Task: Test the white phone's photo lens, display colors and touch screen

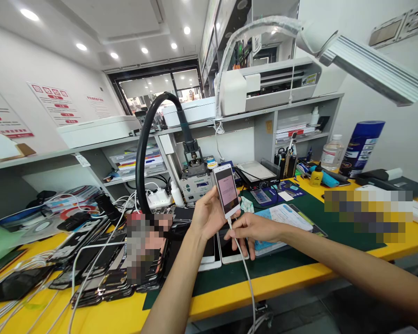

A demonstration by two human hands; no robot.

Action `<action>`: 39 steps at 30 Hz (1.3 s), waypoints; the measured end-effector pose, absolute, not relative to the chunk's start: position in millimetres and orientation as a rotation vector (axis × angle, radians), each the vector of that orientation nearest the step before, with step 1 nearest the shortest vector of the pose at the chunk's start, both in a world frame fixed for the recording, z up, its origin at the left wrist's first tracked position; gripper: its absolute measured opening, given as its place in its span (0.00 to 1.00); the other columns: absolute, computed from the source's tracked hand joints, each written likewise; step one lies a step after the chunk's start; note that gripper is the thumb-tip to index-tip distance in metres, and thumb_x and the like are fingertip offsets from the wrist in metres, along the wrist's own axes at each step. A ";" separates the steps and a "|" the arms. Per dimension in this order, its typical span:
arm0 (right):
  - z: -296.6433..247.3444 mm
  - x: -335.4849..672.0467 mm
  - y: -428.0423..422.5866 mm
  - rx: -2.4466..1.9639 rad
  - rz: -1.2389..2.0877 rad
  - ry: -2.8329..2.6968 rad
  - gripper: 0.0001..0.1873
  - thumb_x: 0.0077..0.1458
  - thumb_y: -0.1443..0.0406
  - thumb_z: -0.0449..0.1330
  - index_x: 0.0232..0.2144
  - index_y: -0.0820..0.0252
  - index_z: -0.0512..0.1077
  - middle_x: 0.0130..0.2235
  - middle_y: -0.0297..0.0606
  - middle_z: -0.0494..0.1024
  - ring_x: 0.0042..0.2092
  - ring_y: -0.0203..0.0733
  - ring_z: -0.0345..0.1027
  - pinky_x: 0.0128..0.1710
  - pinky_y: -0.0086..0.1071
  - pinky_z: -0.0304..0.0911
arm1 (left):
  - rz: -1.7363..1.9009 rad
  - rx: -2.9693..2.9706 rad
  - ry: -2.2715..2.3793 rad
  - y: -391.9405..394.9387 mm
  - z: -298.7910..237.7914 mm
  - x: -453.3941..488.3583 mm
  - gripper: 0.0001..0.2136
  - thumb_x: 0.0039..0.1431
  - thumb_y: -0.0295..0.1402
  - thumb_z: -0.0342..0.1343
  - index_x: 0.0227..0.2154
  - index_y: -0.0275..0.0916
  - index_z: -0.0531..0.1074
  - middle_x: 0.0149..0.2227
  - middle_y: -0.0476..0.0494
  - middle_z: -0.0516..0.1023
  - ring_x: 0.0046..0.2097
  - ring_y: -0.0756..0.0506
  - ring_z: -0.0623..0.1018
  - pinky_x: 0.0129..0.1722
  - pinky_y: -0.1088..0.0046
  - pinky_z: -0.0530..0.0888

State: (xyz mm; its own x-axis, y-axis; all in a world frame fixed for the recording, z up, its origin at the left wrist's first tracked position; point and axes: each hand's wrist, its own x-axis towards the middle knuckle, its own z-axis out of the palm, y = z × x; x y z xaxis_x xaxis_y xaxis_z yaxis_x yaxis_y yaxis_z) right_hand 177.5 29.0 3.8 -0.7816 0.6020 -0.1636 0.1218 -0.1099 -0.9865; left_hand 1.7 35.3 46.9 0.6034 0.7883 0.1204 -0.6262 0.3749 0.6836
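White smartphone (227,192): tilted above green mat (334,243); probably light, rigid, slippery, its glass fragile; hold by side edges.
Left hand (208,212): wrapped around the smartphone.
White cable (248,275): seems soft; grip at plug (230,223).
Right hand (252,227): fingers pinching near there.

My left hand (208,213) and right hand (253,228) are both bare and kinda slim-fingered, and my left forearm (181,280) and right forearm (334,254) are long, slender and bare as far up as shows, lol.

Repair workshop — bench (230,301) piled with phone parts (102,255).
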 end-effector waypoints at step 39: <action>-0.1 182.4 34.0 -0.697 2.052 -1.715 0.20 0.54 0.56 0.65 0.40 0.69 0.76 0.33 0.43 0.78 0.26 0.38 0.75 0.22 0.30 0.75 | 0.927 0.760 0.225 36.6 44.8 6.0 0.28 0.67 0.49 0.40 0.62 0.36 0.63 0.57 0.32 0.72 0.53 0.33 0.75 0.49 0.51 0.72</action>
